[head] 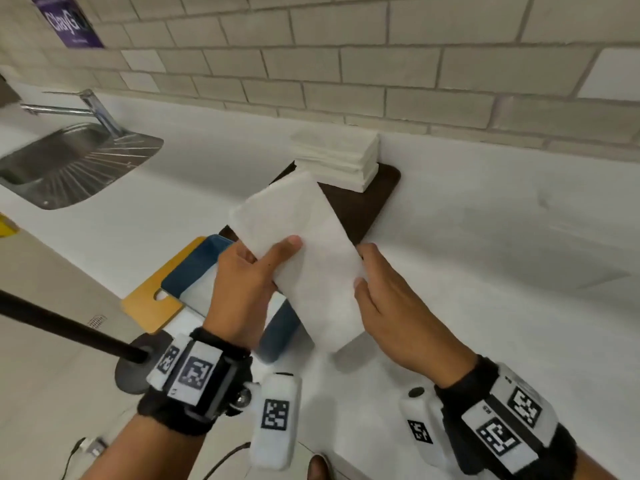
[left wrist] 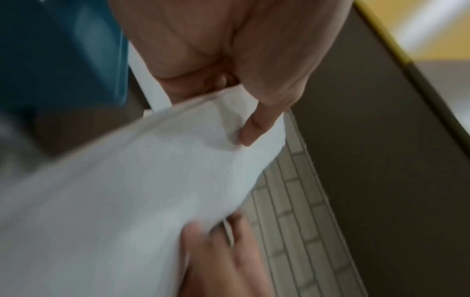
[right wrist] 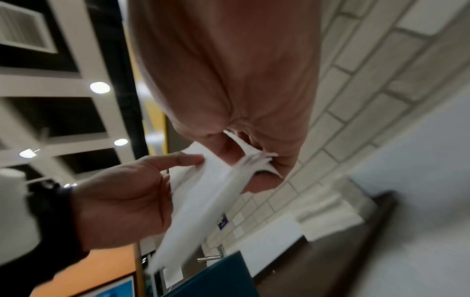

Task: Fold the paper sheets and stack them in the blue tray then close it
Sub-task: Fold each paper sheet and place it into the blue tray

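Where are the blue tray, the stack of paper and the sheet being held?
blue tray [head: 194, 268]: head view, far inner wall.
stack of paper [head: 337, 157]: head view, side of the pile.
held sheet [head: 298, 230]: head view, upper face above the thumb.

- A steel sink [head: 65, 161] sits in the white counter [head: 485, 258] at far left, with a chrome tap [head: 86, 109] over it.
- A dark board [head: 374, 199] lies on the counter by the brick wall [head: 381, 57].
- A purple poster [head: 67, 20] hangs on the wall.
- A yellow board [head: 156, 292] lies at the counter's near edge.
- A black pole [head: 65, 327] stands on a round base [head: 131, 372].
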`<state>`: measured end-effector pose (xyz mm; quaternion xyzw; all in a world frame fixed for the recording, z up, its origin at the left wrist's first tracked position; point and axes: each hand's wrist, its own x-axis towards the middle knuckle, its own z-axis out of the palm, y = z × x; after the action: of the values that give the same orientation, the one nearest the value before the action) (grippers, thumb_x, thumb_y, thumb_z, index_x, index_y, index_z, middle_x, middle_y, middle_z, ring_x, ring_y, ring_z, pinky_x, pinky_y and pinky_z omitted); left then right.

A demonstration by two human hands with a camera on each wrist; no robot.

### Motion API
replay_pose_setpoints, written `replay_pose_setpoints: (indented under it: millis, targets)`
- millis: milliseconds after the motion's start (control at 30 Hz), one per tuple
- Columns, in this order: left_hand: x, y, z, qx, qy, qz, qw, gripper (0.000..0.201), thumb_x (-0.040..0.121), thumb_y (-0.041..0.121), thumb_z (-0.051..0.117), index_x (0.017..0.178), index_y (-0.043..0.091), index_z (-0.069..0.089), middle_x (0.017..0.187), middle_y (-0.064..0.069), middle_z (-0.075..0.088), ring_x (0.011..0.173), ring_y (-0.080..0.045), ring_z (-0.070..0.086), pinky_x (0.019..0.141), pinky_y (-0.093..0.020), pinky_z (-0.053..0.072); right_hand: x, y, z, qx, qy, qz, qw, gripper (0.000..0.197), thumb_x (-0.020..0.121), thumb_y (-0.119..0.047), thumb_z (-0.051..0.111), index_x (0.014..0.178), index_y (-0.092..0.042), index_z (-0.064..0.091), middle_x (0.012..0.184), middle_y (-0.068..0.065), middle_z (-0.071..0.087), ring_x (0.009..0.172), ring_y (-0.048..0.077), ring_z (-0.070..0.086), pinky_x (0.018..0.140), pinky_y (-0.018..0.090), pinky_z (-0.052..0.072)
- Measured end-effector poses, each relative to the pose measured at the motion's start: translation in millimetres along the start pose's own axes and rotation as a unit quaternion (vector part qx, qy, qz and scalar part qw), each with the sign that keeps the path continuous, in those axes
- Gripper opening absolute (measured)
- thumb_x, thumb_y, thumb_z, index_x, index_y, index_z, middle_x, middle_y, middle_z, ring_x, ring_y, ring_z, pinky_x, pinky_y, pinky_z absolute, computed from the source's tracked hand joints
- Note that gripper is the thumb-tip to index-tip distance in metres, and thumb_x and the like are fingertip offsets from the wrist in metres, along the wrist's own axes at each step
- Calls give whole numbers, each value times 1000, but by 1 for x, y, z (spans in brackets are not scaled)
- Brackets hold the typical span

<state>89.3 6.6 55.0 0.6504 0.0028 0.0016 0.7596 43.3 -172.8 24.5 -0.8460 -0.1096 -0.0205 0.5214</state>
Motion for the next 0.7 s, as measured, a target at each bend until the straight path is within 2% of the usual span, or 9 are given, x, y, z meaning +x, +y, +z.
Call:
replay_pose_setpoints:
  millis: [100,167,200,300,367,433,500,567,700]
  targets:
    - [40,34,-74,53,24,49,997,23,87,4,72,105,18,74,100,-5,78,93,-23,74,77,-34,63,42,-18,36,-154,-12,-75,985,31,95,5,44,116,-18,42,77,-18,30,66,3,45,67,21,46]
    - [62,41,-116,156,4,74,985,31,86,4,74,107,27,74,97,-5,79,92,-24,75,81,-35,62,66,-28,60,-267,-41,-95,958,34,87,12,46,111,-13,44,75,-16,17,58,2,30,60,22,41]
    - [71,38,-134,222,-15,81,972,34,87,5,76,109,31,72,95,-5,79,91,-23,76,81,-32,61,75,-32,71,-298,-57,-83,949,35,84,13,44,107,-13,43,78,-12,23,58,3,28,56,20,35]
    - [87,16,-172,475,-90,101,870,48,87,15,78,120,44,60,95,7,75,83,-3,72,75,-16,58,92,-32,104,-334,-120,-64,933,35,81,14,43,106,-10,46,100,9,47,59,9,31,48,18,19]
    - [87,3,-182,578,-137,131,794,60,87,15,76,136,40,51,109,7,70,88,-6,69,81,-19,58,97,-28,122,-359,-163,-41,918,33,85,12,43,111,-8,47,108,15,50,67,18,46,52,18,28]
    - [87,-5,-186,627,-175,194,734,67,83,11,77,142,25,50,127,3,63,103,-12,63,90,-19,51,103,-27,136,-389,-198,-2,900,33,89,9,44,118,-5,46,115,17,51,88,28,58,62,29,39]
    - [87,-9,-183,629,-218,263,698,62,79,11,81,136,19,58,129,0,63,109,-14,60,92,-19,49,109,-29,146,-418,-213,28,882,33,91,8,46,122,-2,48,121,19,49,101,32,57,68,34,40]
    - [91,-12,-176,632,-280,278,667,50,79,17,81,126,22,64,125,2,66,110,-17,65,91,-27,57,114,-29,153,-440,-205,47,873,34,93,4,49,127,1,48,127,20,45,110,33,51,77,38,45]
    - [110,-26,-157,683,-374,178,601,45,94,33,65,137,29,54,141,7,55,127,-14,55,102,-22,45,114,-24,163,-438,-207,75,872,50,94,0,50,142,1,34,130,25,47,112,37,55,88,43,51]
